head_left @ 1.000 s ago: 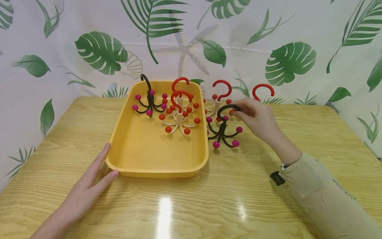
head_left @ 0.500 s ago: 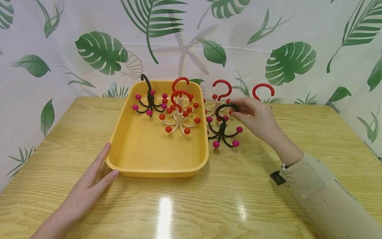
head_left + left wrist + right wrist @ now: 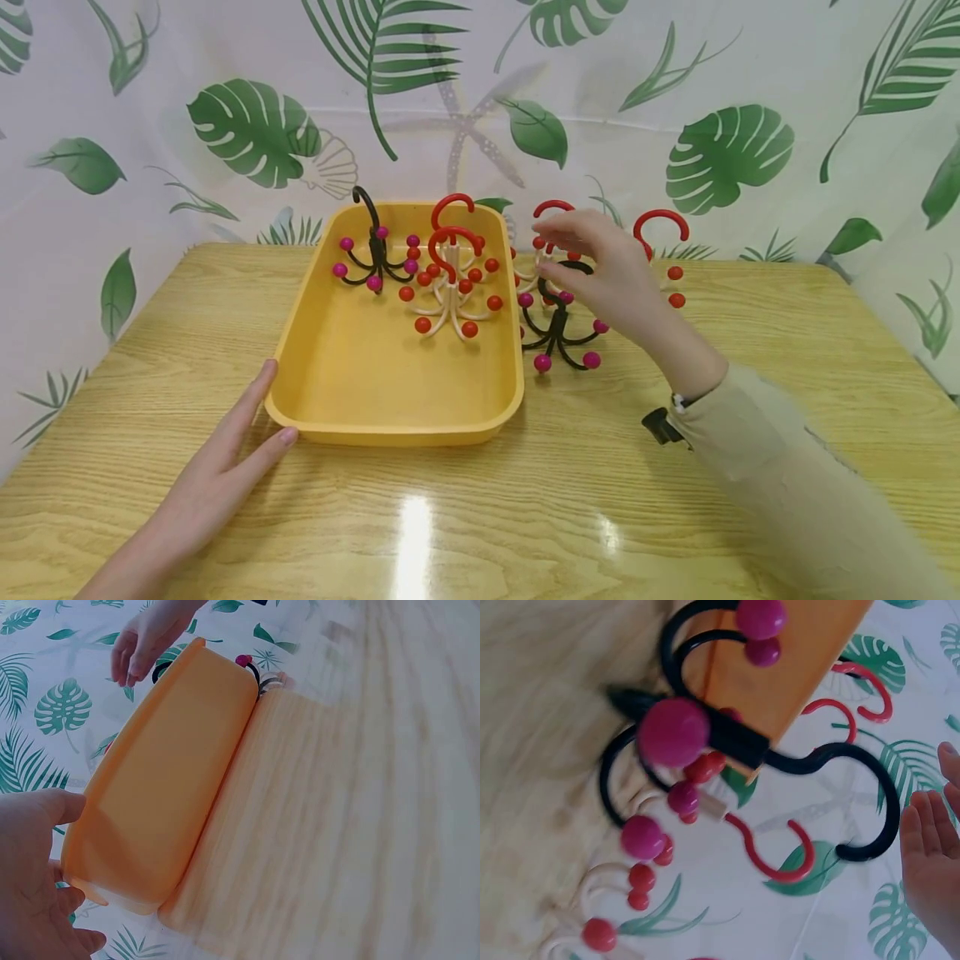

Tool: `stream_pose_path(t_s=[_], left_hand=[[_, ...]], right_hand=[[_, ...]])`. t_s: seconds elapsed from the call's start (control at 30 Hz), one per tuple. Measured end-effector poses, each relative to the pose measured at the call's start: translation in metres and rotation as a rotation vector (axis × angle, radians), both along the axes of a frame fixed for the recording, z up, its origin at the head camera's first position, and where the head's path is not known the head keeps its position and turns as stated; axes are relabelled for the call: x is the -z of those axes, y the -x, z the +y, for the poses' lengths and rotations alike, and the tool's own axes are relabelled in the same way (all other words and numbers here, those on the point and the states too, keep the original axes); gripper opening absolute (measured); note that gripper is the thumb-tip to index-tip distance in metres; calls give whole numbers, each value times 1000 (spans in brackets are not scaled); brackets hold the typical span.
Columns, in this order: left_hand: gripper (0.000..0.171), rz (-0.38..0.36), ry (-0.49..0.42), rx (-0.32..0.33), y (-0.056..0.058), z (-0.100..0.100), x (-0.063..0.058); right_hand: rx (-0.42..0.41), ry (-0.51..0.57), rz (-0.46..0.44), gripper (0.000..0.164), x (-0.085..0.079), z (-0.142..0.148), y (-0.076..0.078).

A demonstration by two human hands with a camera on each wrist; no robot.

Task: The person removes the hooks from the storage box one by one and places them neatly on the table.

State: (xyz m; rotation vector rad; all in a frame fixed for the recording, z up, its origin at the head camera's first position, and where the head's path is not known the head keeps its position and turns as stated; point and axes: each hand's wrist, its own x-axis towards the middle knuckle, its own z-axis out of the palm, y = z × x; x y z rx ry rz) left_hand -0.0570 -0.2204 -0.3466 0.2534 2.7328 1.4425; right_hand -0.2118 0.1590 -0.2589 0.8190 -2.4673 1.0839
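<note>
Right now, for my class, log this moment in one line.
left hand: touching corner of yellow tray | right hand: holding nothing, by outer black hanger | inside tray: inner black hanger, two red-hooked hangers

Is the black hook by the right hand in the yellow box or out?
Out. The black hook stands on the table, beside the yellow box.

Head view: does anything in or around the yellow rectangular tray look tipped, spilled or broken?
Nothing stands out: the yellow rectangular tray sits flat, the black hook with magenta balls just outside it stands upright, and no spill or damage shows.
</note>
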Motion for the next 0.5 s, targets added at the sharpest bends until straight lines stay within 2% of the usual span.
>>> stream_pose_path(t_s=[0.17, 0.5], left_hand=[[71, 2, -1, 0, 0, 0, 0], [71, 12, 6, -3, 0, 0, 1]], right_hand=[[-23, -25, -27, 43, -7, -27, 6], [14, -39, -218, 48, -7, -69, 28]])
